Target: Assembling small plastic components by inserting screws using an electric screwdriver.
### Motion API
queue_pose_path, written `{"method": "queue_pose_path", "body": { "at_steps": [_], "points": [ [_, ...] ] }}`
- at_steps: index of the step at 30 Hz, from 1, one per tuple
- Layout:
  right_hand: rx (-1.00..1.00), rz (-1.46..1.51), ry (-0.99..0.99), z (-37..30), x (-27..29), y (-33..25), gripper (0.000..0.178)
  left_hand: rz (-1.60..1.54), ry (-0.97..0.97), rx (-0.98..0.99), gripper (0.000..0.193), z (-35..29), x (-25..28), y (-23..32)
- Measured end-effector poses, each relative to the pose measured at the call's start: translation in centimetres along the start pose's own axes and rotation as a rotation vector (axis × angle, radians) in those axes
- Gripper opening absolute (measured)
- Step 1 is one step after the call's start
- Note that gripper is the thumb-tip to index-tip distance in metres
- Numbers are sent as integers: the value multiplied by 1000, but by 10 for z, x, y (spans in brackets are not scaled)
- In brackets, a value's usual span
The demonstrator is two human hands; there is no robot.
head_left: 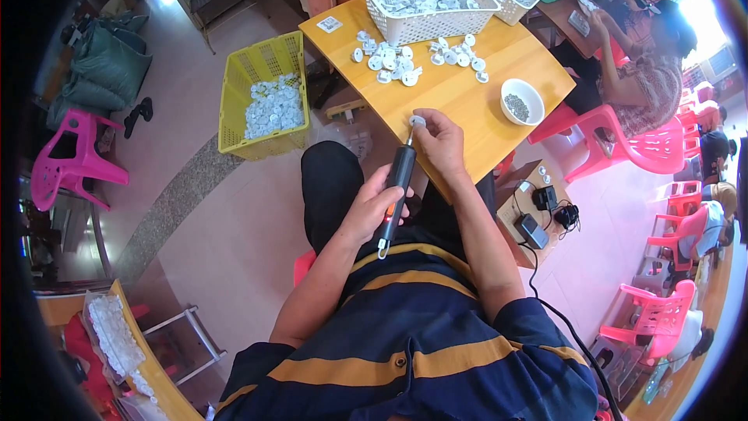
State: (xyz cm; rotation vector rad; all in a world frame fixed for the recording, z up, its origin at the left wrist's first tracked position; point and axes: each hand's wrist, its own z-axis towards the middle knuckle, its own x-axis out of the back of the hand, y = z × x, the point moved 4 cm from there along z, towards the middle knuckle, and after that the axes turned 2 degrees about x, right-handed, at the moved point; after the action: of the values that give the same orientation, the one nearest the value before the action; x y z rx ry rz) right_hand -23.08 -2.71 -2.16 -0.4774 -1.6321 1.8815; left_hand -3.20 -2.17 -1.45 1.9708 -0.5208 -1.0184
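A black electric screwdriver (pixel 399 175) with an orange switch lies in my left hand (pixel 375 204), whose fingers are wrapped round its body. Its metal bit points away from me and meets a small round white plastic part (pixel 417 121). That part is pinched between the thumb and fingers of my right hand (pixel 440 143), just over the near left edge of the wooden table (pixel 483 132). Whether a screw sits at the bit's tip is too small to tell. Loose white plastic parts (pixel 393 62) lie in two groups farther back. To the right stands a white bowl (pixel 522 103) of small metal screws.
A white basket (pixel 428 23) of white parts stands at the table's back. On the floor at left is a yellow crate (pixel 234 109) of similar parts. A box (pixel 510 210) with black power adapters stands right of my legs. Another person (pixel 639 86) sits at right.
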Motion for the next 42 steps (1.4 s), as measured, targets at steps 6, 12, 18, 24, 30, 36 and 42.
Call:
{"method": "queue_pose_path", "body": {
  "at_steps": [6, 12, 18, 24, 30, 36, 42],
  "points": [
    [12, -41, 1, 2, 2, 1, 18, -3, -3, 1, 52, 1, 0, 0],
    [16, -38, -4, 0, 2, -3, 19, -4, 0, 3, 52, 0, -1, 2],
    [7, -47, -3, 0, 2, 0, 19, 7, 0, 0, 53, -1, -2, 3],
    [1, -42, 13, 0, 2, -2, 19, 5, 4, 1, 53, -1, -1, 3],
    [-9, -38, 11, -1, 2, 0, 19, 14, 14, 15, 53, 0, 0, 1],
    [3, -50, 13, -1, 2, -2, 20, 18, 10, 11, 53, 0, -1, 1],
    [13, -79, 9, -1, 2, -2, 20, 19, 8, 8, 53, 0, -1, 2]
  ]
}}
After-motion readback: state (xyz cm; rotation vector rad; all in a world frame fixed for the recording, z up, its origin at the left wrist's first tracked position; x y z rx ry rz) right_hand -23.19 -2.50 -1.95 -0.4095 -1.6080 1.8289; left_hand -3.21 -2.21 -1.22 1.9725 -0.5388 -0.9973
